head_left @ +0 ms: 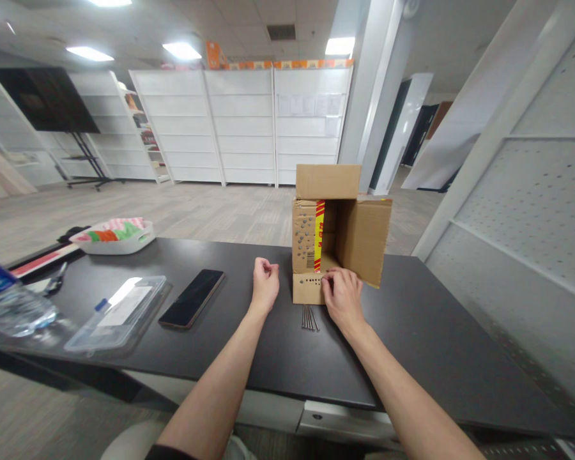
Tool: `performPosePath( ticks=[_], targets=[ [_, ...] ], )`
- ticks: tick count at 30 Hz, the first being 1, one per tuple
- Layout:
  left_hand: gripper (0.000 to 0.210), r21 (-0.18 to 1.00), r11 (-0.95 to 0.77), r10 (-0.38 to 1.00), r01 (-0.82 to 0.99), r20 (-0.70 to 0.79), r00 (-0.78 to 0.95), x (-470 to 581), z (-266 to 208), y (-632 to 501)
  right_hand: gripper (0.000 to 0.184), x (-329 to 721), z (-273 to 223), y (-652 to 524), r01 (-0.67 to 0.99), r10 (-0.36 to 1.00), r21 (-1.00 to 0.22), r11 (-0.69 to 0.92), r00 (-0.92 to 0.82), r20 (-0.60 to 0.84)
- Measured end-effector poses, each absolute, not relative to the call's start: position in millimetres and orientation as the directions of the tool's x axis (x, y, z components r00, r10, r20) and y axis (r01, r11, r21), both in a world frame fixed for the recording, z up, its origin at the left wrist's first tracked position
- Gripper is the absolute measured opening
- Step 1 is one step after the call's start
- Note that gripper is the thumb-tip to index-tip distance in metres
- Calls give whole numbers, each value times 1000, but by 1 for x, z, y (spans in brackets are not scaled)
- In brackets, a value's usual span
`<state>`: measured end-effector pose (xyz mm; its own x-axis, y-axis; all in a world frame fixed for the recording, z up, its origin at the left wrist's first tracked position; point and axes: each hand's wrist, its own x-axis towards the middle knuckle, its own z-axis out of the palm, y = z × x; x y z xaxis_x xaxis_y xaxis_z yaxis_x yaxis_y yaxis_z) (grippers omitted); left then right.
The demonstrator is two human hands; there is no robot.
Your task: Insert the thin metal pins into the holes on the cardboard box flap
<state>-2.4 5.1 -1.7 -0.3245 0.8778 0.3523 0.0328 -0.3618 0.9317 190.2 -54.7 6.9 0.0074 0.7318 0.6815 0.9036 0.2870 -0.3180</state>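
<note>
A cardboard box (302, 259) stands on the dark table with its opening toward me and flaps spread. Its left front flap carries several grey nail or screw heads and a yellow-red tape strip (319, 233). On the lower flap (308, 295) is a row of small dark holes with one grey head at the left. My right hand (344, 292) is closed in a pinch at that flap's right side; what its fingertips hold is hidden. My left hand (265, 284) is curled closed left of the box, its contents hidden. Several long nails or screws (309, 318) lie before the flap.
Left of my hands lie a black phone (191, 299) and a clear plastic case (117, 314). Farther left are a water bottle (9, 303) and a white basket (124, 246) with colourful cloth. A perforated white panel (531, 211) rises along the table's right side.
</note>
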Motion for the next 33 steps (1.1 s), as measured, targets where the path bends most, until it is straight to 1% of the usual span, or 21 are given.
performPosePath(
  ticks=[14, 33],
  targets=[
    [21, 929, -369, 877, 27, 357, -323, -2, -1, 6, 14, 188, 6, -53, 921, 731, -286, 263, 4, 683],
    [22, 934, -356, 881, 25, 345, -324, -2, -1, 4, 15, 186, 9, -57, 900, 713, -324, 292, 21, 701]
  ],
)
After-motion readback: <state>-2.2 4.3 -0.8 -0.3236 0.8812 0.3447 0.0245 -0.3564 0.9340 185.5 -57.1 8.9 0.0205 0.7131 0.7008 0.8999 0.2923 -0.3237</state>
